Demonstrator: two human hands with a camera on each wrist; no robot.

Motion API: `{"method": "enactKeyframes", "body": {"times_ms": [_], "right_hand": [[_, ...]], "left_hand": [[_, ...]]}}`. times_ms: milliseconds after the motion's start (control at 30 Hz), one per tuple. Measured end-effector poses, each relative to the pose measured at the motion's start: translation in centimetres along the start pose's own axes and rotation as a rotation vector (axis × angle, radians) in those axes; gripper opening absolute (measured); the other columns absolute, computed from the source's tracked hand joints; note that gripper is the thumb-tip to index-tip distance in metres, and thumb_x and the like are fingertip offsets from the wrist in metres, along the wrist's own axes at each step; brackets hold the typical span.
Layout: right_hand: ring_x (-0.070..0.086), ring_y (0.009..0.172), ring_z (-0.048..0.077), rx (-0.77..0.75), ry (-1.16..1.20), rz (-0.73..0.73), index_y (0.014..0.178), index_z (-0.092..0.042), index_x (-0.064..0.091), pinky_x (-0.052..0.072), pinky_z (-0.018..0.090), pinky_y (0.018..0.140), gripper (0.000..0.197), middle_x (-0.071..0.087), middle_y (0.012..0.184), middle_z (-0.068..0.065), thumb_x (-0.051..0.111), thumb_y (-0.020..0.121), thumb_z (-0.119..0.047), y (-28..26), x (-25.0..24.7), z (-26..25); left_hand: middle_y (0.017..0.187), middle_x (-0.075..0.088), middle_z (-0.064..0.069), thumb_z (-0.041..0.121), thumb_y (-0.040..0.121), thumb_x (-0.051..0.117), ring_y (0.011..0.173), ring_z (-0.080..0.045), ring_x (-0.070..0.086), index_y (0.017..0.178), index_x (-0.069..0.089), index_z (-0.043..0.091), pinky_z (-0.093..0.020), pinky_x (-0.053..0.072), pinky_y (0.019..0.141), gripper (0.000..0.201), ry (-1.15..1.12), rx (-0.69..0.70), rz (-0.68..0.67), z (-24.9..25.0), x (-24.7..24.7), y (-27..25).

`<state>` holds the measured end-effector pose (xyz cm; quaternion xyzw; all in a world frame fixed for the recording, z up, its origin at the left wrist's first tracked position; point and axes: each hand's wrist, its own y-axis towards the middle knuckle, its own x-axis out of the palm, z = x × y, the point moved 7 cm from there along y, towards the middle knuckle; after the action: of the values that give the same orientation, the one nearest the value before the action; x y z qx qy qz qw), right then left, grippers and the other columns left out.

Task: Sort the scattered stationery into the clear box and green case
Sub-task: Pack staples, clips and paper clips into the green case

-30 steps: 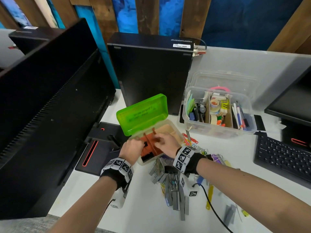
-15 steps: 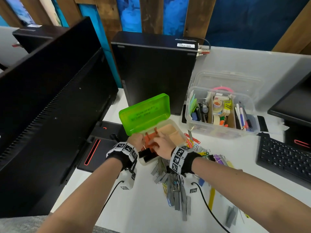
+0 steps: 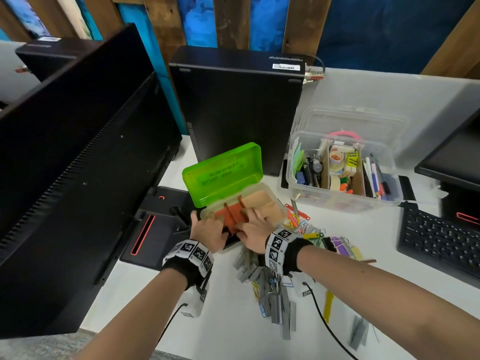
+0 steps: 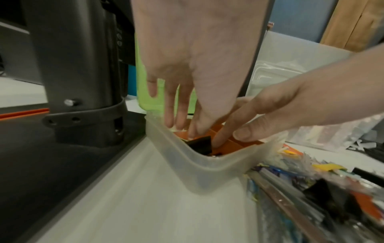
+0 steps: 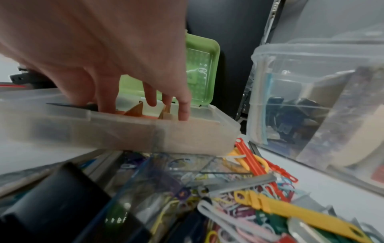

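— While both hands are sunk in the green case (image 3: 235, 193), how much of the sorting can be counted as done?

— Only part, it is judged. The clear box (image 3: 337, 201), well to the right of the fingers, is already stocked with pens, tape rolls and note pads between cardboard dividers. Just behind the right wrist, a heap of scattered stationery (image 3: 275, 289) is left on the desk: grey staple strips, coloured paper clips, yellow and red plastic fasteners.

— And the fingers?

— The left hand (image 3: 207, 231) is seen with fingers straight and slightly spread, tips pressed down on a black clip (image 4: 200, 144) and the orange dividers (image 3: 233, 215) inside the case. The fingers of the right hand (image 3: 253, 231) are also extended and parted, tips dipped between the dividers; nothing is pinched, as far as can be told.

— Any writing?

— Dark print is seen on the raised green lid beyond the fingertips, and a white label on the black computer tower (image 3: 241, 107) farther back; neither can be read. Square black-and-white markers are worn on both wristbands.
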<state>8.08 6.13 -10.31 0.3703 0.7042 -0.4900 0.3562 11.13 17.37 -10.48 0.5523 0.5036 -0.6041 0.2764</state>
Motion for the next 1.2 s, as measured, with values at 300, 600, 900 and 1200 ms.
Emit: {"method": "enactKeyframes", "body": {"times_ms": [300, 600, 900, 1200], "right_hand": [[0.032, 0.128, 0.022, -0.034, 0.135, 0.048, 0.129, -0.028, 0.049, 0.03, 0.044, 0.096, 0.035, 0.052, 0.136, -0.002, 0.037, 0.097, -0.019, -0.7, -0.6, 0.4], [0.033, 0.129, 0.021, -0.025, 0.198, 0.015, 0.128, -0.027, 0.05, 0.029, 0.046, 0.102, 0.034, 0.05, 0.137, -0.002, 0.038, 0.097, -0.019, -0.9, -0.9, 0.6], [0.036, 0.126, 0.025, -0.032, 0.261, 0.151, 0.127, -0.017, 0.045, 0.033, 0.045, 0.098, 0.031, 0.043, 0.138, 0.004, 0.039, 0.096, -0.014, -0.5, -3.2, -0.4], [0.037, 0.13, 0.022, -0.061, 0.273, 0.194, 0.141, -0.028, 0.033, 0.033, 0.046, 0.102, 0.055, 0.043, 0.145, -0.001, 0.043, 0.092, -0.006, 0.6, -3.6, -1.5]], "left_hand": [[0.127, 0.055, 0.006, 0.033, 0.088, 0.054, 0.121, -0.016, 0.047, 0.118, 0.055, 0.031, -0.044, 0.021, 0.104, 0.03, -0.141, 0.09, -0.025, 1.2, -0.3, 0.1], [0.12, 0.059, 0.006, 0.036, 0.087, 0.057, 0.12, -0.016, 0.048, 0.118, 0.054, 0.03, -0.042, 0.025, 0.1, 0.032, -0.148, 0.074, -0.059, 1.1, -0.2, 0.2], [0.124, 0.059, -0.014, 0.018, 0.1, 0.044, 0.119, -0.029, 0.053, 0.123, 0.054, 0.007, -0.035, 0.038, 0.098, 0.028, -0.84, -0.09, 0.071, -2.7, -1.8, 0.9], [0.106, 0.066, -0.023, 0.024, 0.101, 0.042, 0.102, -0.036, 0.062, 0.11, 0.062, -0.001, -0.028, 0.044, 0.078, 0.033, -0.983, -0.365, 0.093, -4.0, -1.3, 1.1]]}}
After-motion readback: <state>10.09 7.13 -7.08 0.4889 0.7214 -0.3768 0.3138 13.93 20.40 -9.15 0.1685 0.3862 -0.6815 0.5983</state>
